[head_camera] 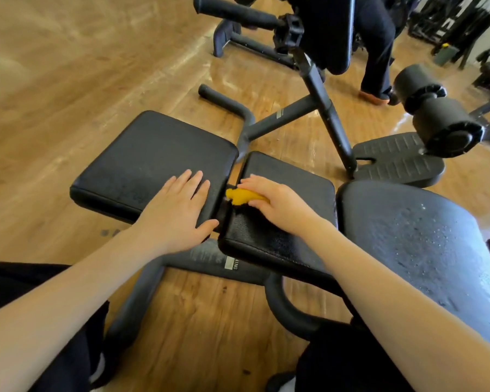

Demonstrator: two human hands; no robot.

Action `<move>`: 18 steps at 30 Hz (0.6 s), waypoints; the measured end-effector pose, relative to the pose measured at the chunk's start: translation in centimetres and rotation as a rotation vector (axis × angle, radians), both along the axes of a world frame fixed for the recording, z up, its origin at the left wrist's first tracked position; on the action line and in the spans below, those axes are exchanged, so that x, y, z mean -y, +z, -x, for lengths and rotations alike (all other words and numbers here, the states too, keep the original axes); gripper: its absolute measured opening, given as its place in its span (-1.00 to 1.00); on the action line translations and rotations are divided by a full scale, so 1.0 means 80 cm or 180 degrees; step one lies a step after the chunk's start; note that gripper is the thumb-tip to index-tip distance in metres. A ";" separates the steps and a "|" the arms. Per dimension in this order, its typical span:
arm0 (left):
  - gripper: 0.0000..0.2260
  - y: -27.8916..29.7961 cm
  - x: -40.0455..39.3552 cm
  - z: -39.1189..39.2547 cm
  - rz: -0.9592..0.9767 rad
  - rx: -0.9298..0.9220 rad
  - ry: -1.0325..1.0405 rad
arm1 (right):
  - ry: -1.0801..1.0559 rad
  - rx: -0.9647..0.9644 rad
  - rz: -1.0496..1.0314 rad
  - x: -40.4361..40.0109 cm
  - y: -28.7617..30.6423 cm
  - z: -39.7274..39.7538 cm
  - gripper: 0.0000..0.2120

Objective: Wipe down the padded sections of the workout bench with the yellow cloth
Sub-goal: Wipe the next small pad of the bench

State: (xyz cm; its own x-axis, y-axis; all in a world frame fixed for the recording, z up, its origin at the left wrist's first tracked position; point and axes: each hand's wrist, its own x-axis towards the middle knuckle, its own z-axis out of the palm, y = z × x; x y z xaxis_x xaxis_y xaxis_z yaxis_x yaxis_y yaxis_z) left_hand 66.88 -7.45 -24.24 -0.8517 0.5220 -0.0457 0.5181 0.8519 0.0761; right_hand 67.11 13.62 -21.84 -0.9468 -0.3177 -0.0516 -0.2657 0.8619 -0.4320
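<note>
Cloth: the yellow cloth [244, 196] is bunched small under the right hand [275, 200], at the left edge of the middle pad [292, 199], just at the gap between the two flat pads.

Right hand grip: the fingers are curled over the cloth and press it on the pad; only a small yellow part shows, at 9 o'clock from the knuckles.

Left hand: the left hand [178, 210] lies flat with straight fingers on the left pad [153, 157] and holds nothing; its thumb reaches the edge of the gap.

Key relation: the cloth points toward 9 o'clock, to the gap and the left pad. The bare part of the middle pad lies at 3 o'clock and 6 o'clock from the grip. The long curved pad [425, 239] is further at 3 o'clock and shows droplets.

Long axis: the bench pads run in a row from 9 o'clock to 3 o'clock.

Nearer hand: I judge the right hand serves the middle and curved pads; the left pad is blocked by the left hand itself.

Next move, my judgement: a stroke toward 3 o'clock or 6 o'clock seems the easiest.
</note>
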 end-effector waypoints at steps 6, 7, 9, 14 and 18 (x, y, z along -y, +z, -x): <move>-0.38 -0.002 0.002 -0.001 -0.0107 -0.0065 -0.0025 | 0.0469 -0.0293 -0.0098 0.019 -0.017 -0.061 -0.57; -0.40 -0.003 0.002 -0.002 -0.0168 -0.0087 -0.0022 | 0.0491 -0.0328 -0.0083 0.014 -0.022 -0.074 -0.56; -0.42 -0.004 0.002 -0.002 -0.0219 -0.0062 -0.0005 | 0.0490 -0.0358 -0.0103 -0.007 -0.031 -0.094 -0.55; -0.41 -0.005 0.001 -0.004 -0.0156 -0.0025 0.0062 | -0.0522 -0.0291 0.0096 -0.082 -0.025 -0.129 -0.57; -0.40 -0.006 -0.004 -0.006 -0.0104 -0.0116 0.0144 | -0.1028 -0.0379 -0.0033 -0.066 -0.025 -0.132 -0.60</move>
